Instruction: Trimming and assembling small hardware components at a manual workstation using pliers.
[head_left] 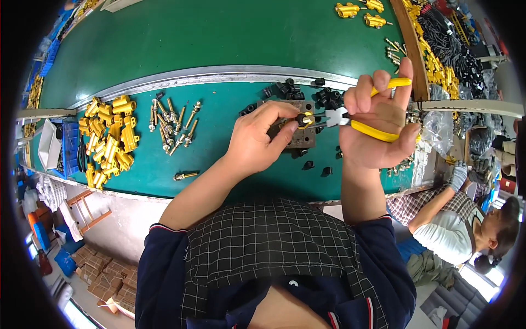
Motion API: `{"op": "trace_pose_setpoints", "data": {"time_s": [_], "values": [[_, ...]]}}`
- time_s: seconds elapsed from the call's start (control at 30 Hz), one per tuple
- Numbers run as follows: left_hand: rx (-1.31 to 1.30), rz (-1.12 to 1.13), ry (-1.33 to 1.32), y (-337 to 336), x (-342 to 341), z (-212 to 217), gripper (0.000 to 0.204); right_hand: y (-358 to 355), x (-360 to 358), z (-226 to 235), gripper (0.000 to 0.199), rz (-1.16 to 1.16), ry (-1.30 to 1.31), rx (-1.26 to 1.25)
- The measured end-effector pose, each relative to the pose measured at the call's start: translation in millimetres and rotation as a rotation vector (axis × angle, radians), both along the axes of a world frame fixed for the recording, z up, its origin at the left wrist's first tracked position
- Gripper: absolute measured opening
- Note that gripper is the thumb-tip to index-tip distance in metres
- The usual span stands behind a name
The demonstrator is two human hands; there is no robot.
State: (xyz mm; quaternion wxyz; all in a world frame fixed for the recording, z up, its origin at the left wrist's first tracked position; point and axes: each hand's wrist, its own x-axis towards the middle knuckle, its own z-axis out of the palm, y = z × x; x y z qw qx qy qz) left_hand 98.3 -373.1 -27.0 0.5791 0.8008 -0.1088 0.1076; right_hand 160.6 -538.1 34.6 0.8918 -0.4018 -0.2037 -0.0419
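Between thumb and forefinger, my left hand (256, 136) pinches a small black-and-gold part (304, 118) over a dark metal block with holes (306, 141). Yellow-handled pliers (375, 130) lie across the palm of my right hand (378, 112), its fingers curled about the handles, which are spread. The tips of the pliers reach the right side of the small part; I cannot tell whether they grip it. Small black rubber caps (330, 97) lie loose around the block, mostly behind it and to its right.
At left lie a heap of yellow metal cylinders (112, 143) and several metal rods with fittings (174, 127). A blue bin (69, 148) stands at the far left. More yellow cylinders (375, 21) rest beyond the metal rail (219, 71). A co-worker (446, 236) sits at right.
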Motion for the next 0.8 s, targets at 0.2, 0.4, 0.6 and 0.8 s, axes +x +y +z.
{"op": "trace_pose_setpoints", "data": {"time_s": [0.2, 0.4, 0.6, 0.8], "values": [[-0.099, -0.014, 0.064, -1, -1, -5, 0.011, 3, 4, -10, 0.09, 0.105, -0.073, -0.064], [-0.098, -0.052, 0.061, 0, -4, -3, 0.012, 9, -5, -7, 0.085, 0.153, -0.071, -0.206], [-0.145, -0.04, 0.137, 1, -8, -3, 0.012, 12, 1, -17, 0.077, 0.105, -0.007, -0.081], [-0.14, -0.052, 0.098, -7, -1, 2, 0.016, 4, -11, -11, 0.077, -0.058, -0.133, -0.135]]}}
